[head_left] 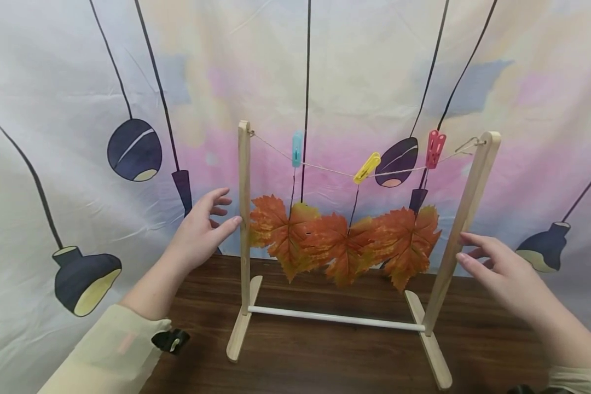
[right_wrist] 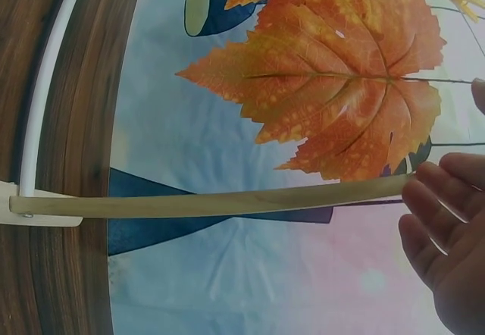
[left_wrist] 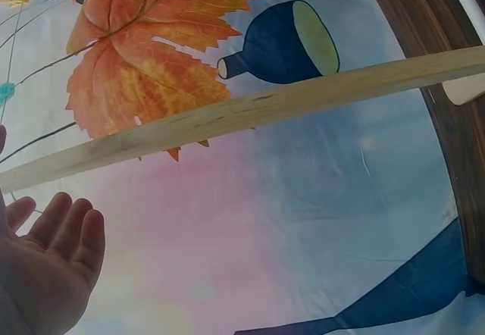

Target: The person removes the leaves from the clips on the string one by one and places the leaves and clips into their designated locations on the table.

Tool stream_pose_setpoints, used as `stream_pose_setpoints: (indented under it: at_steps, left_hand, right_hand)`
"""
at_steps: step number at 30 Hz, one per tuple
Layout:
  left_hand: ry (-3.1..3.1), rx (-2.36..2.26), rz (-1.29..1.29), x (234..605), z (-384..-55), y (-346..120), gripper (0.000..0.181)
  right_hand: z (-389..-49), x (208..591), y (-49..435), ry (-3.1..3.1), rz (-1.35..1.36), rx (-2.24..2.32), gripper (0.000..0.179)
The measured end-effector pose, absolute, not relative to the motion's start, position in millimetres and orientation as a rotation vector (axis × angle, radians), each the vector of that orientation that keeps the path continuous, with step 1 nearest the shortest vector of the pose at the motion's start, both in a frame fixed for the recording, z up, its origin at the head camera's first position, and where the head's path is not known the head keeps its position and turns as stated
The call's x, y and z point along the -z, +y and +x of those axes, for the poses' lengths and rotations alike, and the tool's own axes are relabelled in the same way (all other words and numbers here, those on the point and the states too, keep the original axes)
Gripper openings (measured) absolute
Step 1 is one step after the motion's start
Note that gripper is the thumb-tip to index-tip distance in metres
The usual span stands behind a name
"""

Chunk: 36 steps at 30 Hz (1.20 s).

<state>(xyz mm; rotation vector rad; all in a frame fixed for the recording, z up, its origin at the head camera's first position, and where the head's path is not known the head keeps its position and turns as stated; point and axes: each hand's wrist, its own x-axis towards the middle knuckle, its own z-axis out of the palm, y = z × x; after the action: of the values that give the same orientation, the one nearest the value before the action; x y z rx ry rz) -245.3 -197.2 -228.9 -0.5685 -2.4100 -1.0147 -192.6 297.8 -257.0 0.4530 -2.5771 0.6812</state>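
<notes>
A wooden stand with two uprights holds a sagging string (head_left: 325,168) between their tops. Three orange maple leaves (head_left: 347,249) hang from it by dark stems, clipped by a blue clothespin (head_left: 296,150), a yellow clothespin (head_left: 367,168) and a red clothespin (head_left: 435,149). My left hand (head_left: 202,230) is beside the left upright (head_left: 244,219), fingers loosely bent and thumb tip close to the wood. On the other side, my right hand (head_left: 504,271) has its fingertips right at the right upright (head_left: 460,235), fingers relaxed. Neither hand grips anything.
The stand's wooden feet (head_left: 236,342) rest on a dark brown table (head_left: 335,355), joined by a white rod (head_left: 335,317). Behind it hangs a pastel cloth backdrop (head_left: 364,71) printed with dark hanging lamps.
</notes>
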Motion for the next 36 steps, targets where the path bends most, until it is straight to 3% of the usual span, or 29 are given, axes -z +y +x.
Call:
stream_pose_setpoints:
  at_steps: [36]
  left_hand:
    - [-2.346,1.097,-0.645,214.9,-243.4,-181.1,0.053]
  right_hand:
    - [-199.5,247.6,244.1,-2.614,0.585,-0.808,0.05]
